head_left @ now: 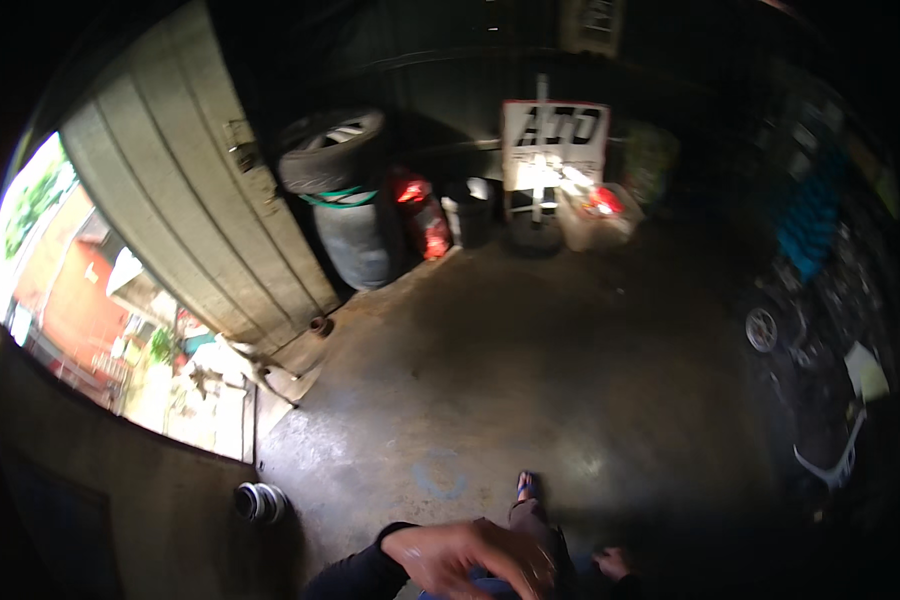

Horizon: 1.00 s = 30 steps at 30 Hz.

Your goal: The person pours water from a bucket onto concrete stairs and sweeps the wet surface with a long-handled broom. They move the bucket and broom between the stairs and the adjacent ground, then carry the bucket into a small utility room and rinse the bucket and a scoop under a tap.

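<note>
L hand (470,555) | open, empty, blurred | over concrete floor (530,380)

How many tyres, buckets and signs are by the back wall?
Tyres: 2, a black tyre stacked on a wrapped tyre
Buckets: 1, a dark bucket
Signs: 1, a white sign
Total: 4

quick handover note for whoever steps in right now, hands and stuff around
Left hand: bare, fingers spread, holding nothing, at the lower edge over the concrete floor.
Right hand: only partly visible in the dark at the bottom edge; grip cannot be told.
Nearest thing: a foot in a sandal just ahead of the hands.
Further off: stacked tyres by the open door, white sign at the back wall.
Nothing is picked up yet.
</note>
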Motion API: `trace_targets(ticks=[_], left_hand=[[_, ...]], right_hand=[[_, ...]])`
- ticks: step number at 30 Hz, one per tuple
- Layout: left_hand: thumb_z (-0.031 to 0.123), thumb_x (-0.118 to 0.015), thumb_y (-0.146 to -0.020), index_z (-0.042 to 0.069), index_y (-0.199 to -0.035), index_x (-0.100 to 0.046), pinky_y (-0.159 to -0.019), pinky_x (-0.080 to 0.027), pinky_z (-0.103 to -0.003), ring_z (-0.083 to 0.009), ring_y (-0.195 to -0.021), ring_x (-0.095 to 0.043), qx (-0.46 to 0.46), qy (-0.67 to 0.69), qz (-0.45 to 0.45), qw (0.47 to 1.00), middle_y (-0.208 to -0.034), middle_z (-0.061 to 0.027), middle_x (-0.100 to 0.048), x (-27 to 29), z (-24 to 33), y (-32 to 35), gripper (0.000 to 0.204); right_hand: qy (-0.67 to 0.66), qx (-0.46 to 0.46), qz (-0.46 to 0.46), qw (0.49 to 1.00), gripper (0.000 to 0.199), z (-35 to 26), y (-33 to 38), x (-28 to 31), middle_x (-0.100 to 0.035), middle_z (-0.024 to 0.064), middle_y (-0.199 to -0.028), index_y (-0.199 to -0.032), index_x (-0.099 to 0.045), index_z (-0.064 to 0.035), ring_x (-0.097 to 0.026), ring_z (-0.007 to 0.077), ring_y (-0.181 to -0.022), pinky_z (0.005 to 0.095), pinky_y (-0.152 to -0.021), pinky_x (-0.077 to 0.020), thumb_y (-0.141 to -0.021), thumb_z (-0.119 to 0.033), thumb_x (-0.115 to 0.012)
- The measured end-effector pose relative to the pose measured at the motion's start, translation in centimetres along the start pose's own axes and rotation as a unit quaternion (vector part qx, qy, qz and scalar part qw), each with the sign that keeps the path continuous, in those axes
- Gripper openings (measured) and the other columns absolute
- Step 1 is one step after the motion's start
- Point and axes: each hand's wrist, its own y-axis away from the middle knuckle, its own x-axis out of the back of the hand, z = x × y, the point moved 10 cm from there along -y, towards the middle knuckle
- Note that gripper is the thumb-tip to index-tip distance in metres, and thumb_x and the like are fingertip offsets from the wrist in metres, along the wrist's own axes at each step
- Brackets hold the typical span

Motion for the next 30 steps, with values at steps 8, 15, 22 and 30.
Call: trace_targets(ticks=[8,15,22,30], left_hand=[[0.027,-0.078,-0.087,0.003,-0.098,-0.073,-0.084,-0.049,-0.044,-0.0317,-0.098,-0.064,-0.096,-0.163,0.093,0.978,-0.097,-0.0139,-0.07,9.0,3.5,-5.3,0.027],[0.024,-0.074,-0.092,0.001,-0.101,-0.073,-0.078,-0.052,-0.03,-0.0125,-0.088,-0.064,0.099,-0.164,0.571,0.798,-0.092,-0.0041,-0.071,15.3,1.0,15.7,0.024],[0.018,-0.071,-0.094,0.001,-0.101,-0.073,-0.087,-0.05,-0.032,-0.0138,-0.094,-0.063,-0.104,-0.162,0.711,0.677,-0.098,-0.0045,-0.071,9.2,6.1,32.5,0.018],[0.028,-0.07,-0.095,0.003,-0.097,-0.072,-0.093,-0.048,-0.039,-0.0292,-0.103,-0.063,-0.414,-0.342,0.487,0.689,-0.102,-0.0124,-0.071,2.4,28.7,43.7,0.025]], right_hand=[[-0.174,-0.026,-0.219,0.96,0.015,-8.5,-23.7,4.1,-0.058,0.0046,-0.065,-0.085,-0.061,-0.011,-0.052,0.016,-0.051,0.0305,-0.046,-0.0365,-0.094,-0.021,-0.066],[-0.107,0.151,-0.231,0.955,0.02,-43.6,-44.3,8.6,-0.055,0.0036,-0.059,-0.079,-0.056,-0.0113,-0.05,0.0136,-0.041,0.0281,-0.034,-0.0343,-0.095,-0.016,-0.065],[-0.037,0.299,-0.245,0.921,0.014,-69.8,-33.0,-8.7,-0.063,0.0078,-0.068,-0.103,-0.066,-0.0012,-0.054,0.0162,-0.046,0.0279,-0.039,-0.042,-0.095,-0.011,-0.059],[0.388,0.388,-0.437,0.713,0.035,-68.4,-8.1,-37.9,-0.074,0.0077,-0.095,-0.12,-0.069,-0.0028,-0.068,0.0166,-0.072,0.0284,-0.061,-0.0531,-0.091,-0.023,-0.071]])
